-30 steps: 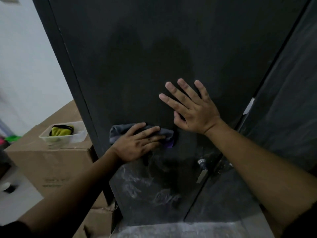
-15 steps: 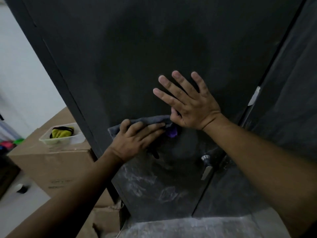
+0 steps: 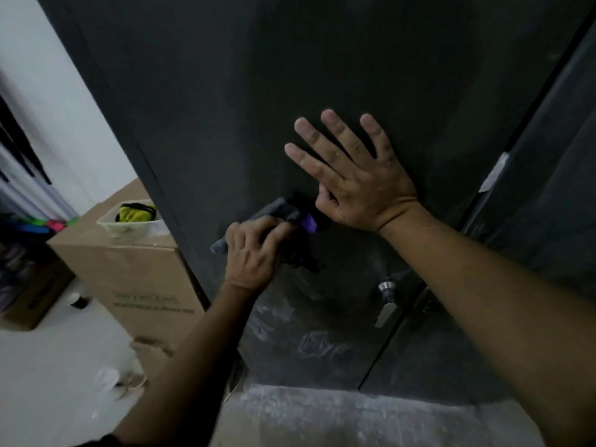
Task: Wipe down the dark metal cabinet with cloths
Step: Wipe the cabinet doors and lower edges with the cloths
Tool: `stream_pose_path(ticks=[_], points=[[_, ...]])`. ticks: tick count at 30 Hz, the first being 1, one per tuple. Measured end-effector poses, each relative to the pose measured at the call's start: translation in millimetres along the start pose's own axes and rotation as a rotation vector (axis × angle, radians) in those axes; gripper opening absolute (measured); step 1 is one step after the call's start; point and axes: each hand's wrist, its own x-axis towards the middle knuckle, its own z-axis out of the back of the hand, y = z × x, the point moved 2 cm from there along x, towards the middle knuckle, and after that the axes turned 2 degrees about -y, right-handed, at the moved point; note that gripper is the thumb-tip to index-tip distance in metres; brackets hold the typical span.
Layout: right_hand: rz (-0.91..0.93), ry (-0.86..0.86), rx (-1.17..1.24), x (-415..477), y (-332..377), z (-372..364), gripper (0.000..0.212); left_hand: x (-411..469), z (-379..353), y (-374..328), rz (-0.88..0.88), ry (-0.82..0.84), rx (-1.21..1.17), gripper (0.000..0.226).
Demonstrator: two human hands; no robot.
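Observation:
The dark metal cabinet (image 3: 322, 75) fills the middle of the view, its door face toward me. My left hand (image 3: 254, 253) grips a bunched grey cloth (image 3: 277, 211) with a purple corner and holds it against the door. Just above and to the right, my right hand (image 3: 351, 175) lies flat on the door with its fingers spread. A silver handle (image 3: 385, 301) sticks out lower right of the hands. Pale dusty smears cover the door's lower part (image 3: 306, 337).
A cardboard box (image 3: 129, 279) stands left of the cabinet, carrying a clear plastic tub (image 3: 129, 225) with a yellow cloth (image 3: 132, 212) in it. A second dark door (image 3: 548, 188) hangs at the right. The dusty ledge (image 3: 338, 414) lies below. More boxes sit on the floor.
My left hand has curled from flat fingers into a grip, bunching the cloth and tilting it upward toward my right hand. My right hand stays flat on the door.

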Motion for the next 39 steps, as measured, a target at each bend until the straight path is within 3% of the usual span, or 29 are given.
stream_pose_path(ticks=[3, 6, 8, 13, 15, 18, 22, 27, 33, 39], points=[[-0.017, -0.011, 0.004, 0, 0, 0, 0.065, -4, -1, -23, 0.576, -0.206, -0.155, 0.023], [-0.018, -0.020, 0.012, -1, 1, 1, 0.064, 12, -2, -48, 0.806, -0.322, -0.251, 0.026], [-0.012, -0.018, 0.015, -1, 1, 0, 0.064, 14, -3, -53, 0.774, -0.281, -0.253, 0.028], [0.002, -0.013, -0.007, -2, 1, 0, 0.065, -9, 6, -19, 0.343, 0.015, -0.194, 0.027], [-0.001, -0.017, -0.008, -2, 1, 0, 0.065, -11, 11, -8, 0.274, 0.026, -0.181, 0.025], [0.006, -0.023, -0.016, -2, 1, 0, 0.065, -16, 9, -14, 0.470, -0.081, -0.225, 0.021], [0.034, -0.027, -0.006, -3, 1, 0, 0.064, -23, -2, -37, 0.912, -0.287, -0.318, 0.021], [0.030, -0.021, -0.006, -3, 1, 0, 0.065, -43, 0, -26, 0.882, -0.223, -0.367, 0.020], [0.033, -0.041, 0.006, -4, 2, -2, 0.064, -67, 6, -5, 1.198, -0.284, -0.351, 0.016], [0.038, -0.038, -0.014, -6, 3, -2, 0.064, -66, 9, -3, 1.257, -0.267, -0.354, 0.021]])
